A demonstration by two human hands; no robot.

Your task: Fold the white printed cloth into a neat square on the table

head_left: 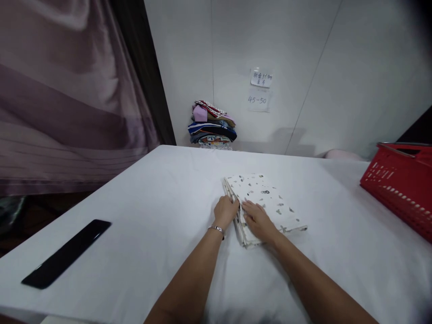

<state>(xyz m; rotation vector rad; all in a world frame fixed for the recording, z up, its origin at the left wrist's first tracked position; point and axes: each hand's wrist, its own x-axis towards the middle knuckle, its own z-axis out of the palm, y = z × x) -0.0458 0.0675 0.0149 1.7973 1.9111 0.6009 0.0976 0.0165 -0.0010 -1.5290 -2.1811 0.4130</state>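
A folded white cloth with small dark prints lies on the white table just right of centre. My left hand, with a bracelet on the wrist, curls its fingers round the cloth's left folded edge. My right hand lies flat on top of the cloth near that same edge, fingers stretched forward and pressing down. The two hands almost touch.
A black flat phone-like slab lies at the table's near left. A red plastic basket stands at the right edge. A stack of folded coloured clothes sits against the far wall. A mauve curtain hangs at left.
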